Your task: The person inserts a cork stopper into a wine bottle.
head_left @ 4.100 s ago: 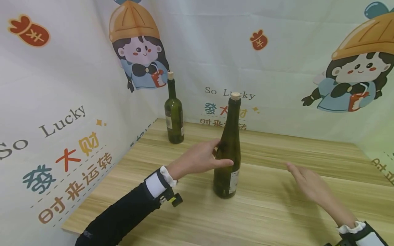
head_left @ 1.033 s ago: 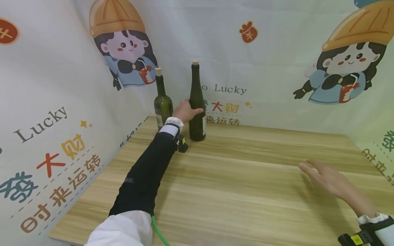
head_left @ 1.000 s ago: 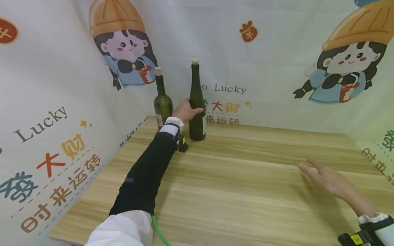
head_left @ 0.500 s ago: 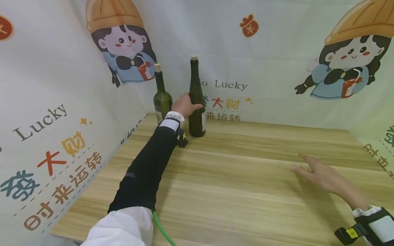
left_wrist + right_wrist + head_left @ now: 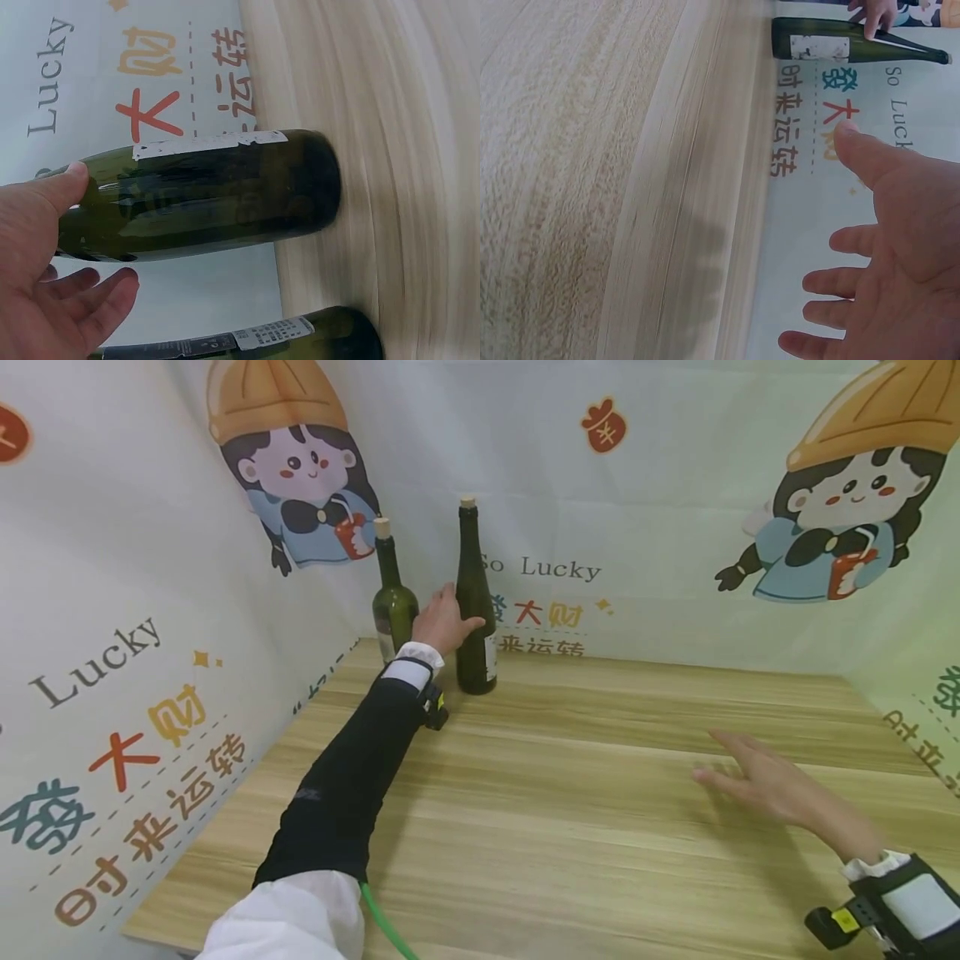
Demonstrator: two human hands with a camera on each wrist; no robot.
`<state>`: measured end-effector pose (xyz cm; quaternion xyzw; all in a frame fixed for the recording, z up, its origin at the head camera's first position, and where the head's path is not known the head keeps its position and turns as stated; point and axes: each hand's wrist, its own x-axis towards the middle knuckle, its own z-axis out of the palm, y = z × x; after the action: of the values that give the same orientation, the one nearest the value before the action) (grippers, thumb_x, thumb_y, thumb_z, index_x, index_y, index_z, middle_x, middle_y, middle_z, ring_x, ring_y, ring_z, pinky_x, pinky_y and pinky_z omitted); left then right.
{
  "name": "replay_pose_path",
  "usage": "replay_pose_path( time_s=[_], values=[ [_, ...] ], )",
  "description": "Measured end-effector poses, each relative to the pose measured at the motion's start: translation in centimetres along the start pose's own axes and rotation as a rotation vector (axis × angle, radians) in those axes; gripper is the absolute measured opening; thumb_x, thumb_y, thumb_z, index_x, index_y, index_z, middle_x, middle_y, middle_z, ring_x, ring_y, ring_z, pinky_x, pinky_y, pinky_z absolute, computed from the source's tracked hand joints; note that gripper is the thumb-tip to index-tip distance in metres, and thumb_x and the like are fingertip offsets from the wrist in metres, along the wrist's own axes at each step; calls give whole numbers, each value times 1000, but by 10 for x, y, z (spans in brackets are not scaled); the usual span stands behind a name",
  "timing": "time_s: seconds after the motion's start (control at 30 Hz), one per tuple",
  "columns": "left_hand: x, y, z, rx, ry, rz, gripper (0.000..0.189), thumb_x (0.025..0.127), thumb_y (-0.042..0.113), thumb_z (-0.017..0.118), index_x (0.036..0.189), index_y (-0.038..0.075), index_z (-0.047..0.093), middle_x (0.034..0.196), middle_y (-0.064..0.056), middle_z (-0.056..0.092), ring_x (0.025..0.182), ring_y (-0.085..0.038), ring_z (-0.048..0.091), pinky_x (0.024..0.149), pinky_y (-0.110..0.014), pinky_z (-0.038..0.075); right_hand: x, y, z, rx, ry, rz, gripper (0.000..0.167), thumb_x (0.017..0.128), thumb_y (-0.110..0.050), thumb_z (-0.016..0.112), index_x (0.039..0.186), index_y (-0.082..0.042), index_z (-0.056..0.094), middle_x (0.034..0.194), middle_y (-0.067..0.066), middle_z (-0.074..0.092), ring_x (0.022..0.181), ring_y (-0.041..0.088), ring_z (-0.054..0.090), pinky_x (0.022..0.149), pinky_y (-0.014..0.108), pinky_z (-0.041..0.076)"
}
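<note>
A tall dark green wine bottle (image 5: 473, 602) with a cork in its mouth stands upright near the back of the table. My left hand (image 5: 444, 622) is at its left side; in the left wrist view the thumb (image 5: 73, 180) lies against the glass while the other fingers are spread and apart from it. Just left of that hand is a second corked green wine bottle (image 5: 395, 606), its lower part hidden behind the wrist. My right hand (image 5: 772, 785) hovers over the table's right side, fingers extended and thumb spread, holding nothing.
The wooden table (image 5: 570, 827) meets a printed white cloth backdrop (image 5: 675, 527) behind and at both sides. A green cord (image 5: 384, 922) hangs from the left sleeve. Each wrist wears a strapped camera.
Over four seconds, my left hand has brought the tall bottle from mid-table to the back, beside the other bottle. Lately its fingers have loosened. My right hand has shifted slightly left, thumb wider.
</note>
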<state>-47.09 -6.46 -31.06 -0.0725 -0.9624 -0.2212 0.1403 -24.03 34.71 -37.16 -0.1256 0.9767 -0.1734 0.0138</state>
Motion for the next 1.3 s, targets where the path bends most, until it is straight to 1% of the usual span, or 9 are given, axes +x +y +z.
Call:
replay_pose_path(
  time_s=[0.2, 0.3, 0.4, 0.5, 0.6, 0.73, 0.87, 1.07, 1.3],
  values=[
    [-8, -7, 0, -11, 30, 64, 88, 88, 43, 63, 151, 6, 14, 146, -22, 34, 121, -37, 50, 92, -49, 48, 3, -3, 1, -22, 11, -24, 84, 93, -54, 49, 147, 5, 23, 145, 38, 23, 128, 59, 25, 99, 71, 24],
    [-12, -8, -2, -20, 49, 95, 86, 89, 41, 63, 151, 9, 13, 147, -20, 31, 121, -36, 50, 92, -49, 48, 5, -5, 1, -37, 17, -29, 83, 93, -54, 49, 147, 4, 23, 145, 38, 22, 128, 58, 24, 99, 71, 23],
    [-18, -6, -6, -14, 51, 128, 85, 90, 39, 62, 152, 13, 10, 149, -19, 28, 122, -35, 49, 94, -48, 48, 6, -6, 0, -43, 14, -25, 84, 93, -56, 48, 147, 4, 23, 146, 38, 20, 129, 58, 22, 99, 72, 22],
    [-25, -2, -10, 14, 32, 169, 84, 91, 40, 60, 153, 15, 9, 150, -18, 27, 117, -33, 52, 91, -47, 49, 8, -7, 0, -46, 10, -22, 85, 92, -57, 48, 147, 4, 23, 146, 38, 19, 130, 58, 21, 99, 72, 22],
    [-33, 1, -14, 32, 10, 222, 82, 91, 40, 59, 152, 15, 11, 149, -17, 28, 118, -31, 52, 92, -45, 49, 9, -8, -1, -49, 11, -24, 86, 92, -58, 48, 146, 4, 23, 147, 37, 19, 131, 57, 21, 99, 72, 22],
    [-43, 5, -19, 61, -9, 308, 79, 91, 40, 60, 151, 14, 16, 148, -15, 31, 128, -29, 44, 101, -43, 44, 12, -9, -1, -58, 18, -34, 86, 92, -57, 49, 146, 5, 24, 146, 37, 21, 132, 56, 21, 100, 71, 22],
    [-54, 8, -21, 107, -26, 393, 76, 91, 41, 61, 150, 12, 22, 147, -14, 35, 131, -28, 42, 106, -42, 40, 15, -10, -1, -74, 22, -45, 85, 92, -57, 49, 145, 5, 26, 145, 37, 23, 131, 57, 21, 100, 71, 22],
    [-72, 17, -22, 171, -50, 517, 69, 92, 42, 57, 146, 9, 30, 144, -11, 40, 127, -27, 46, 105, -40, 41, 16, -13, -1, -89, 19, -49, 84, 93, -58, 46, 145, 5, 27, 146, 37, 22, 132, 56, 21, 100, 71, 22],
    [-94, 30, -18, 175, -62, 625, 67, 92, 42, 59, 145, 11, 34, 145, -12, 40, 130, -26, 43, 107, -43, 38, 16, -23, -1, -98, 34, -51, 82, 94, -58, 42, 146, 3, 26, 148, 34, 20, 134, 54, 19, 102, 70, 20]
  ],
)
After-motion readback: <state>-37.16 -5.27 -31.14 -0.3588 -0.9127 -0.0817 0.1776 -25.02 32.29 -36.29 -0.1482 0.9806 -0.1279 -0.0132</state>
